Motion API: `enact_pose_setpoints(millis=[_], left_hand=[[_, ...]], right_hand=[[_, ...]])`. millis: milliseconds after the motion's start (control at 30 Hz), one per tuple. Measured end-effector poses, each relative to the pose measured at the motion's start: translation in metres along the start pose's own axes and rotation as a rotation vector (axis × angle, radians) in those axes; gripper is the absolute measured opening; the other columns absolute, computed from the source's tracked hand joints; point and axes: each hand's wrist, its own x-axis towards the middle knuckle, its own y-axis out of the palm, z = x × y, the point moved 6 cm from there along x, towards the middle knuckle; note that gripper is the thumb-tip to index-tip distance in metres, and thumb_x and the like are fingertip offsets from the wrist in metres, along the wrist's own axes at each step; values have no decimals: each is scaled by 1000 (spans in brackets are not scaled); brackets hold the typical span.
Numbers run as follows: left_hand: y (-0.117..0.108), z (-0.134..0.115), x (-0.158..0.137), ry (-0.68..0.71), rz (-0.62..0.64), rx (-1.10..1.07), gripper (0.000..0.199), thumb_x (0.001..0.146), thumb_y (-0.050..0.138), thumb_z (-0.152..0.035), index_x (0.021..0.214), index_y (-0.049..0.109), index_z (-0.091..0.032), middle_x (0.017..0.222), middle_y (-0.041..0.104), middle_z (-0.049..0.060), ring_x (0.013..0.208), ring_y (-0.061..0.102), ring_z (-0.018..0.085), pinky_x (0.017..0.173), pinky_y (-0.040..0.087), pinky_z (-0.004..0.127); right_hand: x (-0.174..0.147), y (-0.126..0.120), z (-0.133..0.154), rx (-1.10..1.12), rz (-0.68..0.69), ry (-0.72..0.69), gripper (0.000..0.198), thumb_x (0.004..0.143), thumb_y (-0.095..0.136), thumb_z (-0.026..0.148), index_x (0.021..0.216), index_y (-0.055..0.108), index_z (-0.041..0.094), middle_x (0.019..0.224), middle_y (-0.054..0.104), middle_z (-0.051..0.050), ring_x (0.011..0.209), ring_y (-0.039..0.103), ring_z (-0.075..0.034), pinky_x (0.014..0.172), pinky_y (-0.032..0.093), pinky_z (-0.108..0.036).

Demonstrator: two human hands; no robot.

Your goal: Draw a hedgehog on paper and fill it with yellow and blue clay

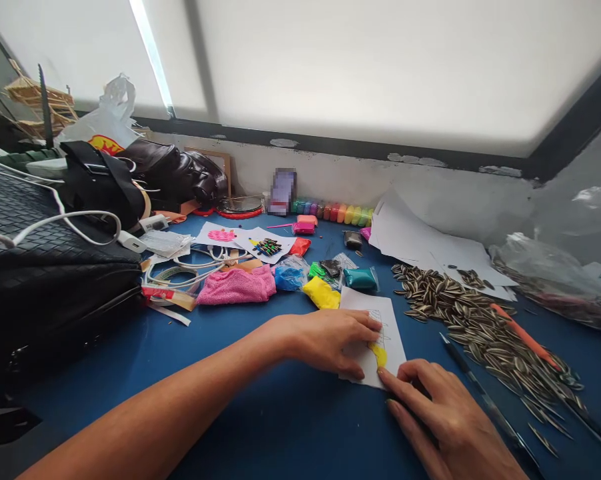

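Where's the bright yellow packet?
In the head view, the bright yellow packet lies near the middle, beyond the left hand, beside the far left corner of the white paper.

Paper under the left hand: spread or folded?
Spread: the paper lies flat on the blue table, drawing and yellow patch facing up, left hand resting on it.

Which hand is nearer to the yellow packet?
Left. The left hand has its fingers on the white paper, just this side of the yellow packet; the right hand is farther, at the paper's near edge.
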Motion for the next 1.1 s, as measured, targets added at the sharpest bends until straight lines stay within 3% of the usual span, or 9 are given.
enact_pose_setpoints(millis=[733, 900, 1100], left_hand=[[-1, -2, 0, -15, 22, 39, 43, 83, 68, -26, 121, 60, -8, 148, 42, 16, 141, 34, 29, 113, 33, 37], [1, 0, 1, -24, 25, 41, 44, 83, 68, -27, 123, 58, -11, 148, 43, 14, 142, 33, 27, 114, 31, 36], [0, -1, 1, 3, 3, 43, 39, 83, 68, -26, 118, 61, -11, 146, 45, 15, 140, 36, 29, 112, 34, 39]], right_hand=[[-1, -3, 5, -51, -58, -36, 29, 97, 45, 22, 114, 66, 12, 93, 64, -11, 82, 61, -18, 71, 54, -27], [-1, 4, 4, -91, -14, -15, 37, 99, 42, 28, 122, 63, 8, 92, 61, -12, 77, 60, -18, 66, 55, -27], [0, 4, 2, -53, -9, 2, 35, 97, 45, 31, 118, 66, 12, 89, 62, -10, 73, 60, -17, 62, 54, -28]])
